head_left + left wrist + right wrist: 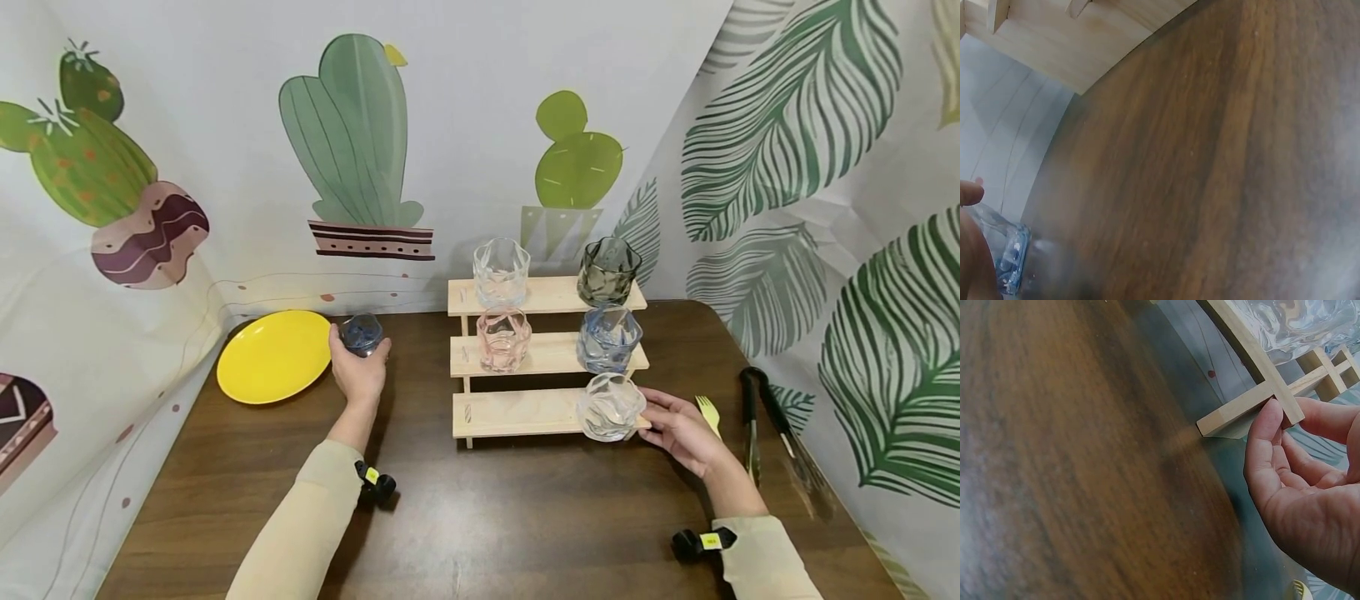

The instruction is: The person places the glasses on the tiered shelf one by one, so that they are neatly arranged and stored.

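My left hand holds a small dark-blue glass between thumb and fingers, just right of the yellow plate. In the left wrist view that glass shows low at the left edge, its base close to the table. On the right, my other hand pinches the end of the lowest shelf of a three-step wooden rack; in the right wrist view the thumb lies under the shelf end. A clear glass stands on that shelf beside the fingers.
Higher on the rack are a pink glass, a blue glass, another clear glass and a grey glass. A yellow fork and black-handled tongs lie at the right. Patterned cloth hangs behind the table.
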Motion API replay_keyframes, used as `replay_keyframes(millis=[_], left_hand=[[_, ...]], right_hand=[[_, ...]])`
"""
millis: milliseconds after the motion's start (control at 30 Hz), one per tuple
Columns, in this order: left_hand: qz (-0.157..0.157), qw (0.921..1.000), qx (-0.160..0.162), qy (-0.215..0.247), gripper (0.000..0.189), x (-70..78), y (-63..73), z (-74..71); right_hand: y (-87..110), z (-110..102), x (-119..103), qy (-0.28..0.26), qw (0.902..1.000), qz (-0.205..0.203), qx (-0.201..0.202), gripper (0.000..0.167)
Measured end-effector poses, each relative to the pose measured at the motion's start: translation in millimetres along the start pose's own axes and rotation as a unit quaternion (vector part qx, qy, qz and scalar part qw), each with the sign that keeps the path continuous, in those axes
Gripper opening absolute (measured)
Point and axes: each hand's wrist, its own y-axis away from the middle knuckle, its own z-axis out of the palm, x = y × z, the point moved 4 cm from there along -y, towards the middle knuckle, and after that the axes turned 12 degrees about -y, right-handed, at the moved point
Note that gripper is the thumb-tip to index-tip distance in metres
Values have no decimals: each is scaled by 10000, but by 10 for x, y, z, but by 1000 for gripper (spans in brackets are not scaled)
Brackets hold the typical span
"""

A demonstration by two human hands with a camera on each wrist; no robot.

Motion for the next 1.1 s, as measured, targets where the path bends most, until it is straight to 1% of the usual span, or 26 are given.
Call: replay_keyframes(millis=[133, 300, 400, 633, 767, 933, 1100], left_hand=[[-36, 9999, -53, -85, 101, -52, -31, -4], [38, 9999, 72, -109, 98, -84, -73, -28], [24, 9998, 103, -156, 95, -88, -89, -48], [-114, 9995, 71, -280, 92, -84, -71, -96], [-179, 9995, 51, -268, 89, -101, -44, -120], [-52, 9997, -139, -213, 89, -69, 1, -150], [161, 9983, -543, -147, 90, 34, 64, -207]], right_hand=[[-5, 2, 5, 26, 10000, -43, -23, 29], [-17, 5, 5, 30, 10000, -56, -28, 29], [-19, 5, -1, 41, 10000, -63, -18, 28], [-16, 13, -7, 44, 10000, -62, -26, 27], [-15, 9, 7, 34, 10000, -28, -7, 27], [-1, -2, 19, 70, 10000, 7, 47, 26], [5, 6, 8, 84, 10000, -35, 5, 27]])
